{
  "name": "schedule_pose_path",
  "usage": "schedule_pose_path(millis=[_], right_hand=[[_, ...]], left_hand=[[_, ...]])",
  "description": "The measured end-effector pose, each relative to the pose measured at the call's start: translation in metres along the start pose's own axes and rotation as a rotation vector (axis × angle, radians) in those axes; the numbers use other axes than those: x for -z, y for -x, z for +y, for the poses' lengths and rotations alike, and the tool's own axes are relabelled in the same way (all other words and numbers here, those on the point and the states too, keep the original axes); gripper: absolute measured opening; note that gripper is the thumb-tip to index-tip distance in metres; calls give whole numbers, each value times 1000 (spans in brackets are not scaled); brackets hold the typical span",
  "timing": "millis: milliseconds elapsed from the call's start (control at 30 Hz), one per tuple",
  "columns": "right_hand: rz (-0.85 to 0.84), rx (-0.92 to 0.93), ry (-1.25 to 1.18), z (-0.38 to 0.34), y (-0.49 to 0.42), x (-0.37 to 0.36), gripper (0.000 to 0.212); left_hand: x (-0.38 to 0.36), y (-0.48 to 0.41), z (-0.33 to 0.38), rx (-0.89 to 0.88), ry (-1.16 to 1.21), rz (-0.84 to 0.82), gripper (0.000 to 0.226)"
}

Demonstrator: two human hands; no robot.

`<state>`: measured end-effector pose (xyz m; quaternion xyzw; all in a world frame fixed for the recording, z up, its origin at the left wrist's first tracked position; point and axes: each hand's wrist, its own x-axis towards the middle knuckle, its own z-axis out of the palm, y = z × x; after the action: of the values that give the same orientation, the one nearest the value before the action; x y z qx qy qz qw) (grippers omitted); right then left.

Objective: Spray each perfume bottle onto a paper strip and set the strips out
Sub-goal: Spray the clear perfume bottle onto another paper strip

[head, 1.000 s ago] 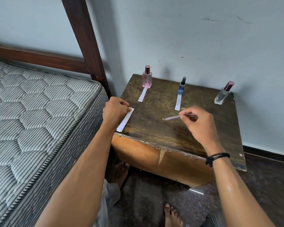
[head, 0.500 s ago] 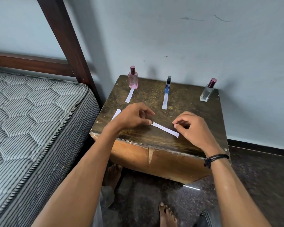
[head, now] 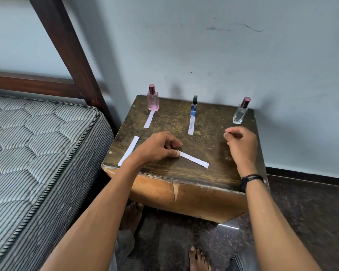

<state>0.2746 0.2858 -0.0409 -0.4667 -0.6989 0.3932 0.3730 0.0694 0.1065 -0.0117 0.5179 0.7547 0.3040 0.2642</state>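
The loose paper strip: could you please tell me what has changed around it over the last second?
The right hand brought the paper strip down, let go and moved toward the clear bottle. The left hand left the wide strip and now pinches the paper strip's end on the table. The pink bottle, blue bottle and their strips stayed put.

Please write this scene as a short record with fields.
bottles: pink glass bottle, slim blue bottle, clear bottle with dark red cap, upright at the back of the brown wooden table
strips set out: white paper strip before pink; second strip before blue; none before clear
left hand: pinches one end of a loose white strip
right hand: curled, empty, near clear bottle
spare paper: left front edge
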Motion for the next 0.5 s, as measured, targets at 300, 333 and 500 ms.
schedule_pose_path(millis=[300, 333, 500], right_hand=[[328, -117, -181, 6, -44, -16, 54], [307, -112, -174, 7, -47, -16, 59], [237, -106, -160, 7, -58, -19, 59]], left_hand=[[1, 0, -6, -9, 30, 63, 24], [1, 0, -6, -9, 59, 83, 30], [-1, -4, -8, -35, 177, 186, 42]])
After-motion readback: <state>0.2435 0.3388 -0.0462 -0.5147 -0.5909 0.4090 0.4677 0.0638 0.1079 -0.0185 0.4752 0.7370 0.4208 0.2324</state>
